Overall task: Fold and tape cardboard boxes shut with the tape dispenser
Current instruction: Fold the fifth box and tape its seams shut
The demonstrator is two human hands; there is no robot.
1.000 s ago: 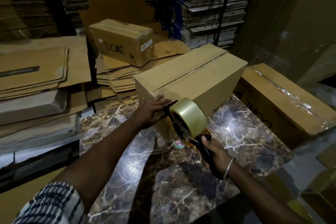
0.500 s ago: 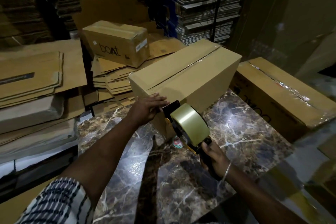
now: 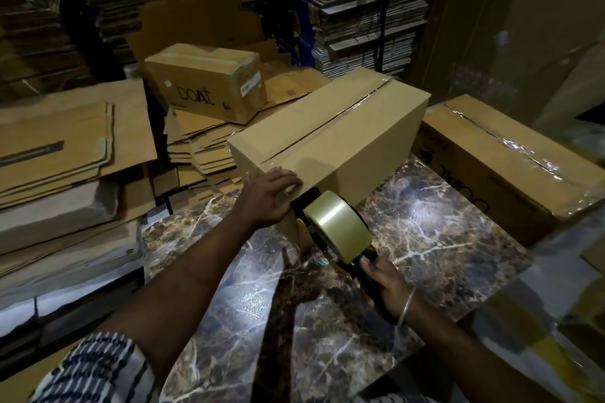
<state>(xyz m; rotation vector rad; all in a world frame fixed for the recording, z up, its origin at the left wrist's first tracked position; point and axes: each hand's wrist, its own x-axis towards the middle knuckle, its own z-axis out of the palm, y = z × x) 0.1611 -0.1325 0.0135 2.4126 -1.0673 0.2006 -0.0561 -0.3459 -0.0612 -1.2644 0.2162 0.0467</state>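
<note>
So I've got the box (image 3: 330, 137) sitting on the marble worktop (image 3: 425, 222), flaps folded down, seam running away from me along the top. My left hand (image 3: 270, 196) lies fairly flat on the near end of the box, pressing the tape end down just below the top edge. My right hand (image 3: 388, 285) has a full grip wrapped round the handle of the tape dispenser (image 3: 330, 229), whose head is right up against that same near face.

Tip for this bit, as I see it: keep the left hand pinning the tape start hard so it doesn't peel, then draw the dispenser up over the edge and straight along the seam, keeping tension even and the roll centred on the gap.

Contents? Can't tell, the box is closed. Right of it sits a taped box (image 3: 510, 167), behind-left a "boat" box (image 3: 209, 85) on flattened cardboard (image 3: 199, 147), both closed too.
</note>
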